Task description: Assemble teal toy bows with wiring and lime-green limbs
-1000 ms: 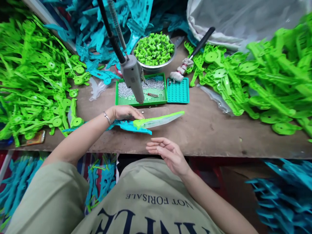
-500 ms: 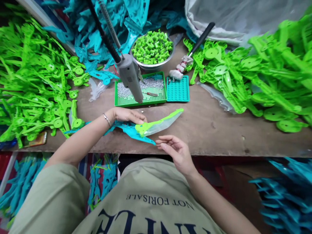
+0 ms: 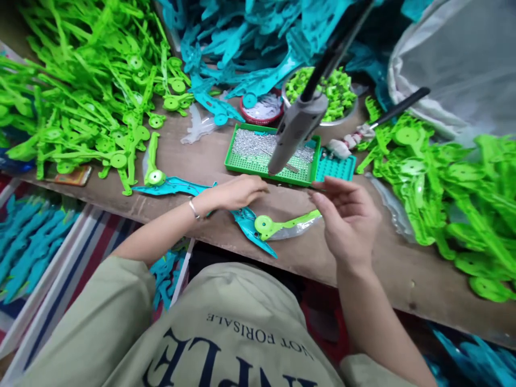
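My left hand (image 3: 244, 192) is over the worktop just in front of the green tray (image 3: 264, 173). Its fingers are together and curled down, and whatever they hold is hidden. Under and beside it lies a long teal plastic part (image 3: 173, 185). On the teal part's right end rests a lime-green arm (image 3: 264, 227) with a round disc and a clear strip. My right hand (image 3: 349, 220) is raised at the arm's far tip, thumb and forefinger drawn close; anything between them is too small to name. Above the tray hangs a grey electric screwdriver (image 3: 296, 129).
Green parts are heaped at the left (image 3: 100, 107) and right (image 3: 427, 183), teal parts (image 3: 250, 43) at the back. Behind the tray stand a red basket (image 3: 261, 119) and a metal bowl (image 3: 355, 110). A black-handled tool (image 3: 399, 107) leans near the teal tray (image 3: 336, 167).
The camera view has shifted and tilted. My left hand has left the green arm's disc and moved toward the tray. My right hand has risen away from the teal tip.
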Available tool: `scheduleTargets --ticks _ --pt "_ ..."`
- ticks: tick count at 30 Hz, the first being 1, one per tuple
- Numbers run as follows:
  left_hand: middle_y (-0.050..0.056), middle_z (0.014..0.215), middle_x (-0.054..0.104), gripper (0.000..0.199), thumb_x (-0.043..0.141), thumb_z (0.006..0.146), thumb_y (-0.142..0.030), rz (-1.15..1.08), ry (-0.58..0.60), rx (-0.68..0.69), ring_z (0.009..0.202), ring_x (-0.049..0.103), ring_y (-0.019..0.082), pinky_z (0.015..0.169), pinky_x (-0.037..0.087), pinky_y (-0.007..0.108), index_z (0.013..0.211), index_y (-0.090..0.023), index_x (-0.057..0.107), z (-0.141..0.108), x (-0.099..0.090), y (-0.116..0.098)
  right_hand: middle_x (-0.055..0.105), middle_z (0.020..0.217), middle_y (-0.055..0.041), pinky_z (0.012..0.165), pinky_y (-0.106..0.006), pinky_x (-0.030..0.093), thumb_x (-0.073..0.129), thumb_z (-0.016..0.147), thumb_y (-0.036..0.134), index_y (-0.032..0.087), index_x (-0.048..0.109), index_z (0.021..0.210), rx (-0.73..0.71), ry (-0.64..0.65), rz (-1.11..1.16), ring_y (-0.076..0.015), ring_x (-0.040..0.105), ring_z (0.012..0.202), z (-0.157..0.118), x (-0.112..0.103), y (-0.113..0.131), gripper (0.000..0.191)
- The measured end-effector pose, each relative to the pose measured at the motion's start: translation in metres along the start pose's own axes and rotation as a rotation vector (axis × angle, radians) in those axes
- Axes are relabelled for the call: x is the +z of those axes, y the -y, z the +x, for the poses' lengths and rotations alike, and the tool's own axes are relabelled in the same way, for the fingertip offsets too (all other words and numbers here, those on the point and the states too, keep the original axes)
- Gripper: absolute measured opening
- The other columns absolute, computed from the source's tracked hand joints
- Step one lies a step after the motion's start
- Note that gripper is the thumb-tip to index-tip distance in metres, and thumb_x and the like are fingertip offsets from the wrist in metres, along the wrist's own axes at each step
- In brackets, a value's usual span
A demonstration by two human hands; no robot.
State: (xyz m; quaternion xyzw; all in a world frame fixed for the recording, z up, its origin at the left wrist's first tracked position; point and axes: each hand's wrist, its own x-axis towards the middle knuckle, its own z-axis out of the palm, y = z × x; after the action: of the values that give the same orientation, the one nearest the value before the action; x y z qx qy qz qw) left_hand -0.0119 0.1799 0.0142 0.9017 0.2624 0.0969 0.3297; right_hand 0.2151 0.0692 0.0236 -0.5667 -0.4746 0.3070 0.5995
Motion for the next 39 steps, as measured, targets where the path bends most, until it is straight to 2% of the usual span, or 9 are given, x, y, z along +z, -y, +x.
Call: scheduleTargets --ticks 2,4,7,11,14,17,19,25,39 --pt "0.010 0.110 0.075 0.027 0.048 0.103 -0.016 0.059 -0.318 -0.056 0.099 0.071 0.019 0.087 0.054 0.032 0.123 -0.016 0.068 -0.027 0.005 -0.013 0.075 0.112 -0.0055 0.092 -0.045 0.064 0.083 0.082 0.034 0.028 0.064 0.120 -0.052 0.036 -0.005 -0.0227 0.074 0.103 0.018 0.014 -0.004 0.042" --pt "0.009 0.105 0.075 0.025 0.046 0.105 -0.015 0.114 -0.622 -0.126 0.096 0.070 0.019 0.085 0.055 0.033 0.121 -0.016 0.065 -0.054 0.022 -0.026 0.070 0.121 -0.0056 0.095 -0.047 0.063 0.087 0.076 0.036 0.031 0.056 0.128 -0.074 0.075 -0.041 -0.0244 0.071 0.109 0.033 0.030 -0.011 0.061" --pt "0.007 0.100 0.075 0.024 0.053 0.100 -0.011 0.134 -0.813 -0.062 0.092 0.071 0.019 0.082 0.056 0.034 0.122 -0.018 0.062 -0.084 0.065 -0.044 0.067 0.121 -0.0044 0.089 -0.046 0.064 0.092 0.068 0.036 0.033 0.049 0.130 -0.072 0.137 -0.085 -0.0245 0.071 0.103 0.051 0.055 -0.023 0.075" --pt "0.011 0.107 0.076 0.038 0.062 0.095 -0.020 0.187 -0.776 0.001 0.099 0.071 0.024 0.086 0.056 0.040 0.133 -0.018 0.058 -0.098 0.114 -0.055 0.072 0.100 -0.0012 0.076 -0.042 0.063 0.085 0.071 0.032 0.031 0.054 0.122 -0.081 0.178 -0.092 -0.0232 0.073 0.088 0.067 0.073 -0.022 0.060" --pt "0.013 0.112 0.075 0.041 0.067 0.094 -0.028 0.223 -0.758 -0.040 0.110 0.068 0.027 0.097 0.055 0.045 0.133 -0.017 0.059 -0.097 0.126 -0.054 0.074 0.092 -0.0004 0.072 -0.040 0.061 0.077 0.072 0.025 0.028 0.059 0.121 -0.068 0.195 -0.086 -0.0234 0.072 0.084 0.078 0.072 -0.004 0.053" --pt "0.013 0.110 0.076 0.037 0.067 0.093 -0.031 0.266 -0.794 -0.038 0.111 0.068 0.027 0.102 0.053 0.045 0.127 -0.015 0.062 -0.095 0.128 -0.050 0.072 0.079 0.0020 0.065 -0.037 0.057 0.076 0.068 0.025 0.025 0.065 0.114 -0.067 0.207 0.028 -0.0210 0.069 0.071 0.089 0.071 0.010 0.047" --pt "0.011 0.108 0.078 0.034 0.066 0.094 -0.033 0.300 -0.810 -0.015 0.110 0.069 0.026 0.102 0.053 0.044 0.124 -0.017 0.065 -0.096 0.130 -0.049 0.067 0.069 0.0040 0.061 -0.035 0.055 0.079 0.071 0.032 0.025 0.066 0.107 -0.097 0.144 0.081 -0.0191 0.066 0.062 0.095 0.076 0.007 0.040" --pt "0.009 0.107 0.080 0.031 0.063 0.095 -0.040 0.332 -0.790 -0.025 0.108 0.072 0.025 0.104 0.052 0.044 0.119 -0.021 0.069 -0.098 0.138 -0.049 0.054 0.056 0.0076 0.060 -0.038 0.056 0.072 0.081 0.062 0.029 0.060 0.098 -0.157 -0.052 0.058 -0.0182 0.060 0.050 0.101 0.101 -0.036 0.039" --pt "0.007 0.100 0.081 0.022 0.064 0.095 -0.033 0.315 -0.816 -0.014 0.102 0.072 0.024 0.103 0.048 0.043 0.110 -0.017 0.071 -0.095 0.135 -0.050 0.054 0.056 0.0088 0.061 -0.035 0.054 0.071 0.080 0.049 0.029 0.054 0.093 -0.092 -0.037 0.106 -0.0155 0.057 0.049 0.101 0.112 -0.056 0.029"
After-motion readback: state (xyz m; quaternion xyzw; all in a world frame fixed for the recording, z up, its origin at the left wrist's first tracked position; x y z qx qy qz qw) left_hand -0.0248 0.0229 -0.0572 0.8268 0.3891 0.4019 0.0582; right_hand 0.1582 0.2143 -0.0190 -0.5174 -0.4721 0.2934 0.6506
